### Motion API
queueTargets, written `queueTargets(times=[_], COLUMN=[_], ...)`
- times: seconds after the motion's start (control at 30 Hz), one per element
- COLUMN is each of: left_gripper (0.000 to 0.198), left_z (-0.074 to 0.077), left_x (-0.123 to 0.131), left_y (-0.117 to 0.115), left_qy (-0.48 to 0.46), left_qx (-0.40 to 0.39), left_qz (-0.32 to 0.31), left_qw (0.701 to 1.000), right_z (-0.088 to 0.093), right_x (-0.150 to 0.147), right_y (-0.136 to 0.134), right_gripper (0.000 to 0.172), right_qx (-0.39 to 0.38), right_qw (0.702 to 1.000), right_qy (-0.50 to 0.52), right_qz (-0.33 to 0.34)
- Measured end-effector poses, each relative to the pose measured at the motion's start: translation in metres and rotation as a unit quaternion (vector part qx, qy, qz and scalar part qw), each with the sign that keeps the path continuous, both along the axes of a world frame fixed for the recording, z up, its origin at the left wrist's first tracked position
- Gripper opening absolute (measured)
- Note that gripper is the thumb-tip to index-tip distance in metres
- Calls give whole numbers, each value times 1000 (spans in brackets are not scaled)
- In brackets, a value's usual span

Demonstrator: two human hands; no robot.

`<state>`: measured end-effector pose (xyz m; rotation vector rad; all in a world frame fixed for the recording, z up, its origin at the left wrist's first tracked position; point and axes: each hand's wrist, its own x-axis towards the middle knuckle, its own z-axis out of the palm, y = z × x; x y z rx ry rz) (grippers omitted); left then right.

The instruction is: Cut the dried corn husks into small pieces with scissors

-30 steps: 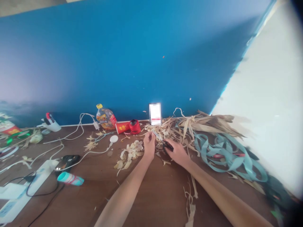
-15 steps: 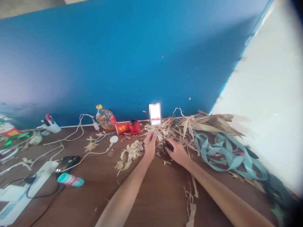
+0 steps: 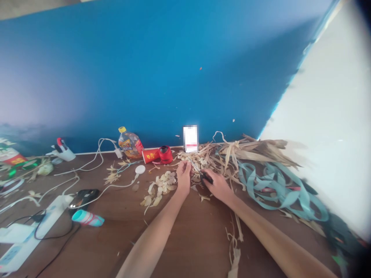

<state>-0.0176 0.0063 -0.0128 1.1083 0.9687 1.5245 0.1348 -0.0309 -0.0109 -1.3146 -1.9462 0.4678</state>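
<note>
L hand (image 3: 183,177) and R hand (image 3: 218,186) work side by side at the far-middle of the brown table (image 3: 197,239), forearms coming in from the near edge. R hand grips the scissors (image 3: 203,174): fingers curled round the black handles, blades pointing far-left twd the L hand's fingertips. Blades too thin to tell if apart or together. L hand's fingers are bunched together, tips up by the blade ends; whether a husk bit sits pinched btw them is too small to tell. So the scissors sit in the R hand, just right of the L hand, over the table's far-middle.

Just left of the L hand: a heap of pale cut husk pieces (image 3: 160,188), v. close to the hand. Far of both hands: loose husk scraps (image 3: 203,157), and right of those a long bundle of dried husks (image 3: 255,148) along the wall. Teal ribbon (image 3: 278,191) loops on the right, near the R forearm but apart from it. A few husk strips (image 3: 234,247) lie near, just left of the R forearm.

Far-left of the hands: red paper cup (image 3: 150,155) on its side, oil bottle (image 3: 130,143), white round charger (image 3: 140,169) w/ cable. Further left & nearer: black device (image 3: 85,194), teal tube (image 3: 88,218), white power strip (image 3: 34,235). Blue wall (image 3: 145,77) behind it all.
</note>
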Motion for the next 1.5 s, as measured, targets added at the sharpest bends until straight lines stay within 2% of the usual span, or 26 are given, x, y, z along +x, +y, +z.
queueTargets(times=[0.43,0.67,1.0,1.27,1.5], left_gripper=[28,27,29,28,31], left_z=[-4,-3,-3,-4,-6], left_x=[-1,-2,-2,-3,-4], left_y=[3,2,4,4,5], left_qy=[3,-2,-13,56,100], left_qx=[1,7,-7,25,6], left_qz=[1,-9,10,25,15], left_qw=[1000,1000,1000,998,995], right_z=[0,0,-1,-3,1], right_x=[0,0,0,0,-1], right_y=[-2,-3,-1,-2,-3], right_gripper=[32,29,29,34,32], right_qx=[10,8,2,15,1], right_qw=[998,999,999,997,996], right_qy=[-30,-28,-23,-35,-52], right_qz=[-52,-38,-30,-70,-74])
